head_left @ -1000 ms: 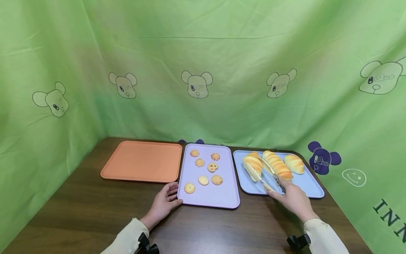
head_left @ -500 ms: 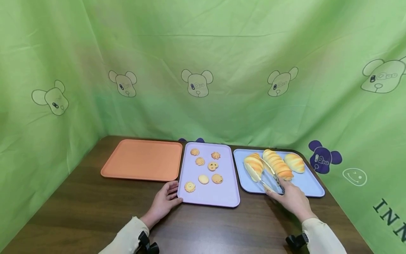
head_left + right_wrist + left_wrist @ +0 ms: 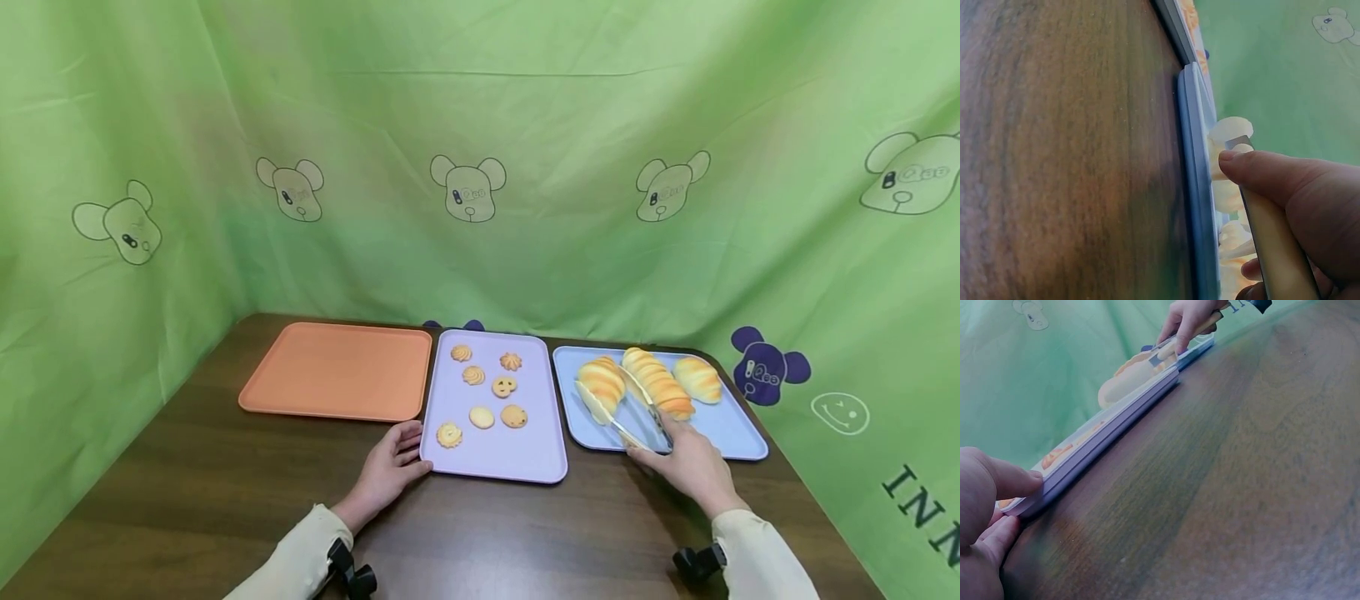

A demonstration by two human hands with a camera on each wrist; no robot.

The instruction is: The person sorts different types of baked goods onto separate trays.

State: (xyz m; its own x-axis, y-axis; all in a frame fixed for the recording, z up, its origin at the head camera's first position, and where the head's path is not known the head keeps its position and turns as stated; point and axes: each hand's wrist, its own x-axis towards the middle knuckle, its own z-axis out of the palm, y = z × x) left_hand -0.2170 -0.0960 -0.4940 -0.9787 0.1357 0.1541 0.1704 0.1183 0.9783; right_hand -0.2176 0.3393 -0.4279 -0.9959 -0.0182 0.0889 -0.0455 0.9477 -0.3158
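Observation:
My right hand (image 3: pixel 693 471) grips tongs (image 3: pixel 618 429) over the blue tray (image 3: pixel 738 442). The tongs' pale tips straddle the leftmost bread roll (image 3: pixel 602 383); contact cannot be told for certain. In the right wrist view my thumb lies along the pale tongs handle (image 3: pixel 1279 250). At the near left corner of the purple tray (image 3: pixel 517 454), my left hand (image 3: pixel 386 475) holds the edge, thumb at the front rim and fingers along the left side. Several cookies (image 3: pixel 513 416) lie on that tray. The left wrist view shows thumb and fingers about the corner.
An orange tray (image 3: pixel 337 375) lies at the left. Two more breads, a long ridged loaf (image 3: pixel 656 383) and a round roll (image 3: pixel 697 379), share the blue tray. Behind the wooden table (image 3: pixel 480 542) hangs a green curtain (image 3: pixel 375 267).
The scene shifts slightly upward as the head view tilts. Both hands, the tongs and the trays keep almost the same places relative to each other.

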